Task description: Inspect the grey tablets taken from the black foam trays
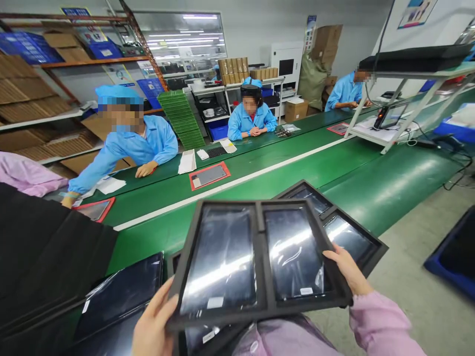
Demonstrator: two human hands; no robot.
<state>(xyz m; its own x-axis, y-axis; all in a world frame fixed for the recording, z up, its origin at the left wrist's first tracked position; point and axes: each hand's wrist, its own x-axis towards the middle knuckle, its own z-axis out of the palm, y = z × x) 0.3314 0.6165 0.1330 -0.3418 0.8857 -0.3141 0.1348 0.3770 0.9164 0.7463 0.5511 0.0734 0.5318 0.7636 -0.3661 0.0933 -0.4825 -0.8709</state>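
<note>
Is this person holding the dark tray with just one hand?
No, the left hand holds one side of the dark tray and the right hand holds the other.

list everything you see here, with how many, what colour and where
held tray: one, black, front centre
screens: two, dark and glossy, in held tray
other tray: one, black, behind held tray at right
wrapped screens: at least two, dark, lower left
foam stack: one, black, left edge
belt: one, green, across the middle
red mats: three, on the belt's far side
tray pile: one, green, beyond the belt
boxes: many, brown, back and left
bins: several, blue, back and sides
stand: one, white, right
people: three in blue, beyond the belt; one pink sleeve, far left
left hand: one, bare, tray's left edge
right hand: one, bare, tray's right edge
</note>
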